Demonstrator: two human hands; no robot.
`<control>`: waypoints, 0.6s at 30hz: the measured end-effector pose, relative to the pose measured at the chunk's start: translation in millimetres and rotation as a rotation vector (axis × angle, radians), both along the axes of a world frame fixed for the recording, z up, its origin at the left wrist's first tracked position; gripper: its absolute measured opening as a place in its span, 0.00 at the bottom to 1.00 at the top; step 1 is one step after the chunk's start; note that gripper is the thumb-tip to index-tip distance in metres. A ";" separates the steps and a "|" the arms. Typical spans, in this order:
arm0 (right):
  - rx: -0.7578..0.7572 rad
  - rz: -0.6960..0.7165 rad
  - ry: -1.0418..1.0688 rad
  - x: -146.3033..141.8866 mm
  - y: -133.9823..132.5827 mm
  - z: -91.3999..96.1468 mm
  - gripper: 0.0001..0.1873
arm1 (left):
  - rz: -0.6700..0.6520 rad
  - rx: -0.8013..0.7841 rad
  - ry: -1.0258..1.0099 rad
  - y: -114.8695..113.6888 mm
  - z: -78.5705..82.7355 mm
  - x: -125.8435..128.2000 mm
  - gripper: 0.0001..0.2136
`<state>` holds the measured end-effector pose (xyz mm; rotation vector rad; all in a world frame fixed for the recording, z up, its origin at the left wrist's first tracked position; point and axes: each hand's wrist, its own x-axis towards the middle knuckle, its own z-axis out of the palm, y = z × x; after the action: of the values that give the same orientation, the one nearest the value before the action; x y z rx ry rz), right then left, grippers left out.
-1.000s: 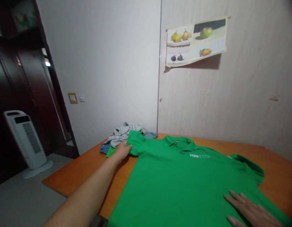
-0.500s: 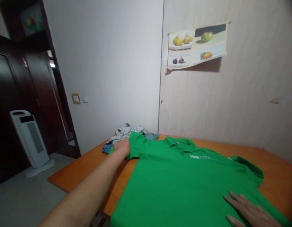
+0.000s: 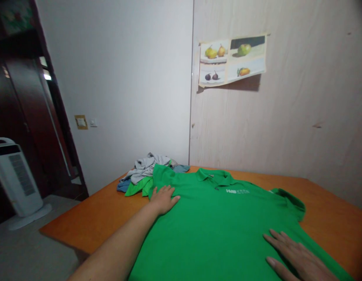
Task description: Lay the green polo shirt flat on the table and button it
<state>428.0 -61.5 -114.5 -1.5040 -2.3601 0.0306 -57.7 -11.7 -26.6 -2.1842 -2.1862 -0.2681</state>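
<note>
Head view: a green polo shirt (image 3: 222, 222) lies front up and flat on the orange surface (image 3: 90, 218), its collar toward 12 o'clock and its hem toward 6 o'clock, running out of frame. The left hand (image 3: 163, 198) rests palm down on the shirt's sleeve end at about 10 o'clock, fingers spread and pinching nothing. The right hand (image 3: 295, 257) lies flat on the cloth at about 4 o'clock, its fingers apart and pointing toward 10 o'clock. A heap of grey and blue clothes (image 3: 145, 169) sits just beyond the left hand, at 11 o'clock, touching the sleeve. A fruit poster (image 3: 232, 58) hangs on the wall at 12 o'clock. A white heater (image 3: 13, 175) stands on the floor at 9 o'clock.
</note>
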 end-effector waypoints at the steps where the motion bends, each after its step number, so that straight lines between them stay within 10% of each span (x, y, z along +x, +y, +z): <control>1: -0.012 -0.015 -0.001 -4.8 -4.0 7.1 0.32 | 0.026 -0.004 0.005 1.9 0.2 -0.9 0.27; 18: -0.091 -0.077 0.064 -39.1 -35.9 50.6 0.33 | -0.261 -0.088 -0.010 12.6 -13.7 24.0 0.36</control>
<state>388.9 -97.4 -63.9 -1.6105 -2.2767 0.1667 -33.7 1.0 -40.4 -2.5224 -1.9491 -0.1940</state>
